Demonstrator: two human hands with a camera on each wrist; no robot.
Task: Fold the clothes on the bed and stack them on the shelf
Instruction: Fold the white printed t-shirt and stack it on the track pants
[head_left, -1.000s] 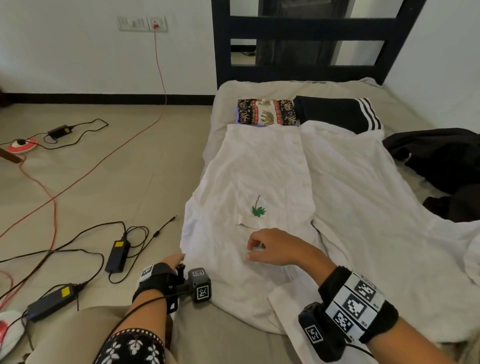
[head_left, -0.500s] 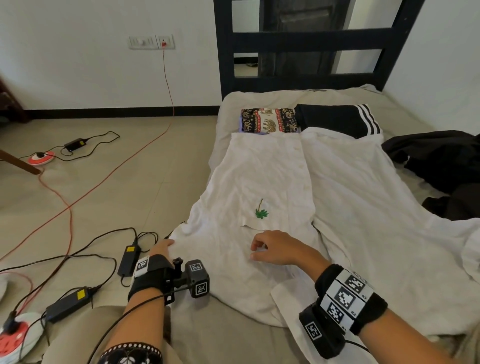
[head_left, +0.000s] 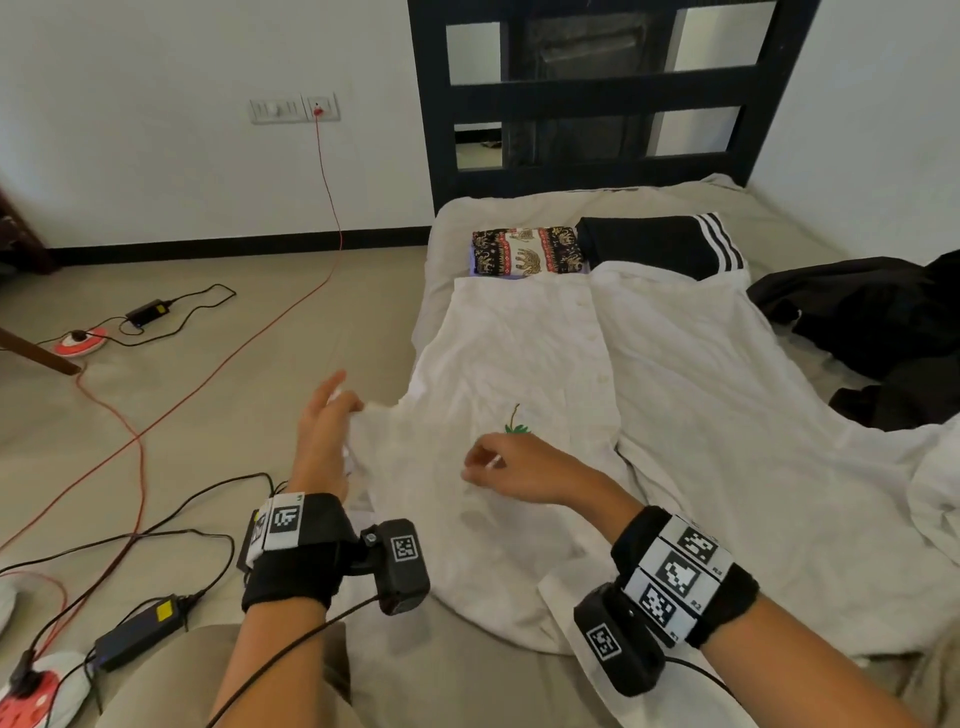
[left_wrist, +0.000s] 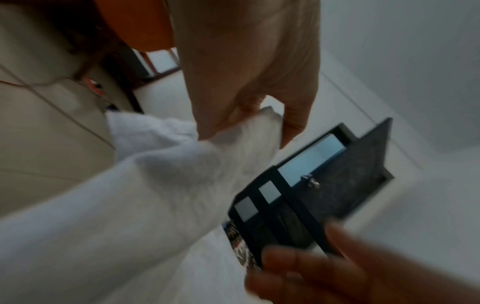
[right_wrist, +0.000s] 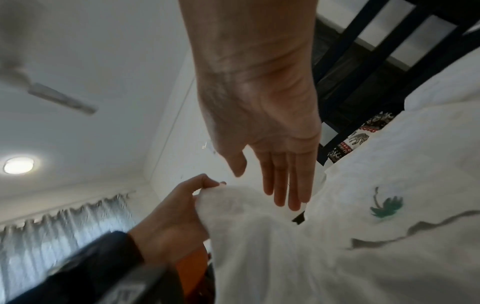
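A white shirt with a small green palm emblem lies spread on the bed. My left hand pinches the shirt's left edge and holds it lifted off the mattress; the left wrist view shows the white shirt caught between thumb and fingers of my left hand. My right hand is over the chest area just below the emblem. In the right wrist view my right hand has straight fingers above the white shirt and holds nothing.
Two folded garments lie at the bed's far end: an elephant-print one and a black one with white stripes. A black clothes heap sits at the right. A dark frame stands behind. Cables and adapters litter the floor at left.
My left hand has risen from the bed's side edge, taking the shirt's left edge up and forward with it. My right hand has stayed over the shirt's chest.
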